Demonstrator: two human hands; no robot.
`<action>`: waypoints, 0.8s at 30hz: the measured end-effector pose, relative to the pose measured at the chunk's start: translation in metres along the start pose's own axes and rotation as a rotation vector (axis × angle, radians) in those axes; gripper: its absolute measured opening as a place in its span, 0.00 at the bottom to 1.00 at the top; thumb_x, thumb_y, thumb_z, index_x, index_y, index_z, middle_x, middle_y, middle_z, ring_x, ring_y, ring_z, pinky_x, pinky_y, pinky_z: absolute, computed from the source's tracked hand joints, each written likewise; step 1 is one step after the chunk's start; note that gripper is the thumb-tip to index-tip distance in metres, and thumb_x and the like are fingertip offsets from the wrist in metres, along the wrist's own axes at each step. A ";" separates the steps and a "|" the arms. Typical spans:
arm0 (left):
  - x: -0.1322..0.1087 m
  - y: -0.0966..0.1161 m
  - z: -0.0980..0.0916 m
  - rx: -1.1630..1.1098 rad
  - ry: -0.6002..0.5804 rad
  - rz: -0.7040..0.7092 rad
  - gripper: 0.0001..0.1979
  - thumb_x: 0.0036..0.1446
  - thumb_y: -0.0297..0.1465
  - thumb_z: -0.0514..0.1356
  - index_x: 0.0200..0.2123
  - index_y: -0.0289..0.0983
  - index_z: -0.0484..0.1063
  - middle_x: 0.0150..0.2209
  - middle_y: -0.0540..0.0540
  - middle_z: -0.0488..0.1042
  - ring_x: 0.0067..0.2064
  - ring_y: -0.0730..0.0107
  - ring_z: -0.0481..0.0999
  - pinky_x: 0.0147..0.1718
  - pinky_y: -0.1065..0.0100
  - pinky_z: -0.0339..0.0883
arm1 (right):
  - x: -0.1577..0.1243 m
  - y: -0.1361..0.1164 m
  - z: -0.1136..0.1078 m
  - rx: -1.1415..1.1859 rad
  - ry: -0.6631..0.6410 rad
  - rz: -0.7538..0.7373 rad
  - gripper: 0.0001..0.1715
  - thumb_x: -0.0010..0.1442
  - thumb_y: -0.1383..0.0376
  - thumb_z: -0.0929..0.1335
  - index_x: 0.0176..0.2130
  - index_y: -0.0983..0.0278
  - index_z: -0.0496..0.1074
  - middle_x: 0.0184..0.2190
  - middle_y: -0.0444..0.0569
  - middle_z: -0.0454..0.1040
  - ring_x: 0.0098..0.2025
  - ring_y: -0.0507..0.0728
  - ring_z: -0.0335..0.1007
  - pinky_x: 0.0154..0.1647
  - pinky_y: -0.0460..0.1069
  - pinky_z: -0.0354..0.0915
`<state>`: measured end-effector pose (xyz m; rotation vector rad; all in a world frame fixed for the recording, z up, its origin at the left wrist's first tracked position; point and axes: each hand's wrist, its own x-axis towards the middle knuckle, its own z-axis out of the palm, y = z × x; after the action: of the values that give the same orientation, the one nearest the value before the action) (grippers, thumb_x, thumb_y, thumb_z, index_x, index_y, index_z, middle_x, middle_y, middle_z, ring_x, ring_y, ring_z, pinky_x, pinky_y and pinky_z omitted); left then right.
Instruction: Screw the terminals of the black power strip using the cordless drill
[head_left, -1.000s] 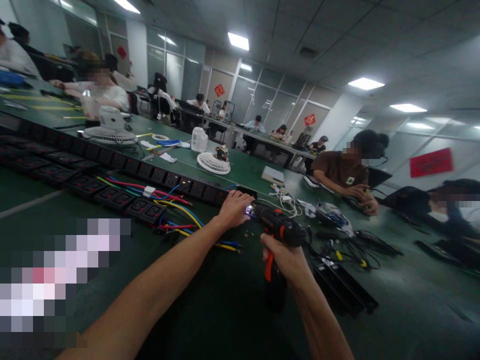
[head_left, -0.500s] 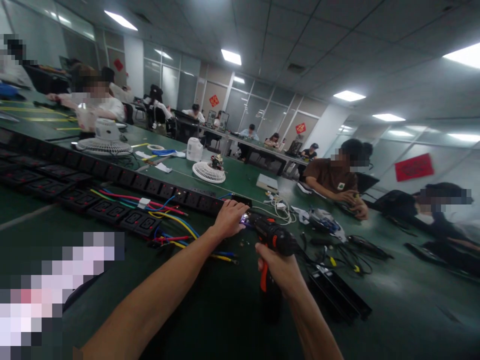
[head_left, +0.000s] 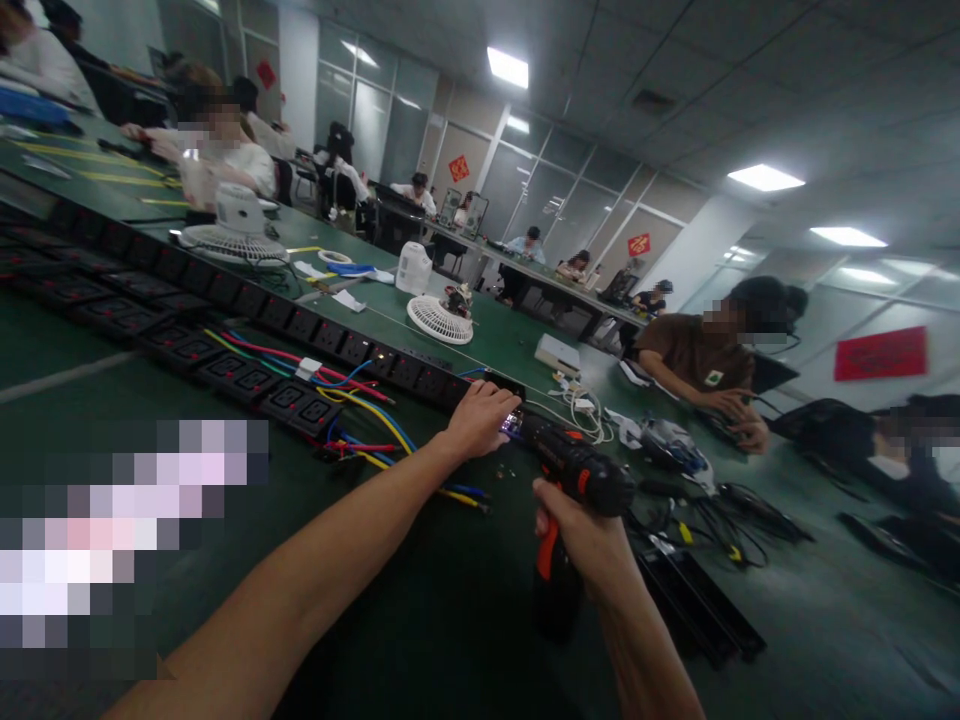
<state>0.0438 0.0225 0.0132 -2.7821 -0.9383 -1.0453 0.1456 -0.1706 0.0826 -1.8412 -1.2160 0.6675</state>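
Note:
A long black power strip (head_left: 322, 340) runs diagonally across the green table. My left hand (head_left: 484, 418) is closed over its near right end, fingers bent across the top. In my right hand (head_left: 585, 525) is a black and orange cordless drill (head_left: 577, 465), gripped by its handle. The drill's nose points at the strip's end, where its light shines on a small bright spot (head_left: 512, 422) beside my left fingers. The bit's tip is too small to make out. Red, blue, yellow and green wires (head_left: 386, 425) lie left of my left hand, beside shorter black socket units (head_left: 247, 375).
Black metal channels (head_left: 705, 605) and tangled cables (head_left: 720, 530) lie to the right. Behind the strip are a white fan grille (head_left: 441, 318), a white housing (head_left: 415, 268) and a flat pale box (head_left: 557, 352). A co-worker in a brown shirt (head_left: 694, 360) sits across the table.
The whole view has shifted, so the scene sits farther right in the picture. Both hands keep their holds, and the drill stays aimed at the strip's end.

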 end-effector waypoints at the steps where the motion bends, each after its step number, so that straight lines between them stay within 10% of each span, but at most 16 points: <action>1: 0.000 0.000 0.000 0.001 0.000 -0.002 0.32 0.53 0.34 0.71 0.61 0.42 0.68 0.59 0.43 0.75 0.59 0.51 0.69 0.63 0.51 0.55 | 0.000 0.001 0.001 0.005 0.001 -0.005 0.23 0.58 0.54 0.70 0.17 0.60 0.69 0.17 0.47 0.70 0.20 0.55 0.63 0.26 0.51 0.61; 13: 0.001 -0.003 0.001 -0.001 0.003 0.003 0.33 0.53 0.34 0.71 0.62 0.40 0.69 0.59 0.43 0.75 0.58 0.50 0.69 0.62 0.52 0.56 | 0.004 -0.001 -0.002 -0.102 -0.018 -0.047 0.20 0.57 0.55 0.70 0.19 0.61 0.68 0.16 0.46 0.69 0.19 0.54 0.63 0.25 0.51 0.61; 17: 0.001 -0.003 0.001 0.015 0.001 0.010 0.34 0.52 0.33 0.72 0.61 0.41 0.68 0.59 0.43 0.75 0.58 0.51 0.69 0.62 0.52 0.56 | 0.006 0.006 -0.013 -0.072 -0.046 -0.110 0.14 0.54 0.55 0.75 0.34 0.62 0.75 0.21 0.44 0.72 0.20 0.55 0.66 0.25 0.51 0.65; 20: 0.001 -0.003 0.002 0.012 0.000 0.011 0.34 0.52 0.33 0.72 0.61 0.40 0.68 0.58 0.43 0.75 0.58 0.51 0.69 0.62 0.52 0.56 | 0.007 0.013 -0.018 -0.044 -0.049 -0.151 0.30 0.52 0.55 0.77 0.52 0.61 0.73 0.28 0.45 0.77 0.22 0.56 0.70 0.24 0.52 0.68; 24: 0.001 -0.004 0.003 0.007 -0.002 0.007 0.33 0.53 0.33 0.72 0.61 0.40 0.68 0.59 0.43 0.75 0.58 0.51 0.69 0.62 0.52 0.55 | 0.008 0.014 -0.019 -0.047 -0.049 -0.156 0.30 0.52 0.53 0.77 0.51 0.62 0.74 0.30 0.46 0.78 0.23 0.55 0.71 0.26 0.51 0.70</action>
<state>0.0441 0.0265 0.0104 -2.7789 -0.9307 -1.0363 0.1702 -0.1727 0.0804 -1.7558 -1.4018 0.6045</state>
